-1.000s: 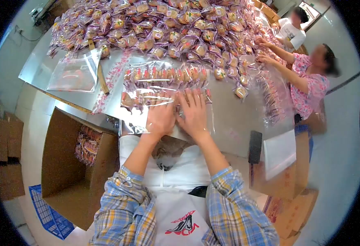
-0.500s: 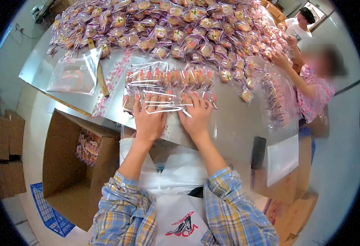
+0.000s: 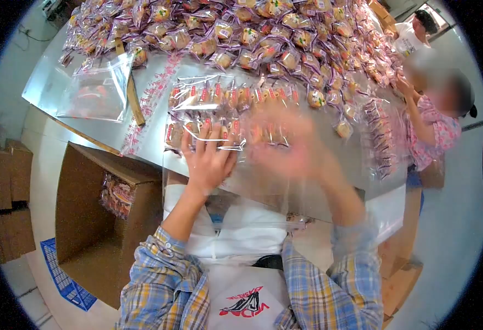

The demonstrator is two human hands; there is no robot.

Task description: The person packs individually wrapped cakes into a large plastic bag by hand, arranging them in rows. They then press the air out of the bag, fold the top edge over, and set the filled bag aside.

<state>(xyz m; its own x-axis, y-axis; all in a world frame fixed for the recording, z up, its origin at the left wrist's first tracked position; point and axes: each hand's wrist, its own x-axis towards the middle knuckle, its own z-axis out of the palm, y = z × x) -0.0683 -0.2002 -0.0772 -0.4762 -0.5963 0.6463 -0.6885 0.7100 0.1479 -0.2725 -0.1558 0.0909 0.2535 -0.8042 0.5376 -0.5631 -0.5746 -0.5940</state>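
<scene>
A clear plastic bag (image 3: 175,157) lies on the metal table before me, with two rows of wrapped pastries (image 3: 200,98) standing side by side inside. My left hand (image 3: 211,162) rests on the near row, palm down, fingers spread over the film. Over the right end of the bag, my right hand (image 3: 291,146) is smeared by motion. Its fingers and anything in them cannot be made out. The loose end of the bag stretches toward my lap.
A large heap of wrapped pastries (image 3: 241,36) covers the far side. At left are a flat clear bag (image 3: 95,99), a wooden stick (image 3: 134,99) and an open carton (image 3: 90,236) holding packs. At right, a person (image 3: 436,124) works beside another filled bag (image 3: 380,137).
My right hand has lifted off the near row and swung right, blurring. My left hand has stayed on the bag, its fingers more spread.
</scene>
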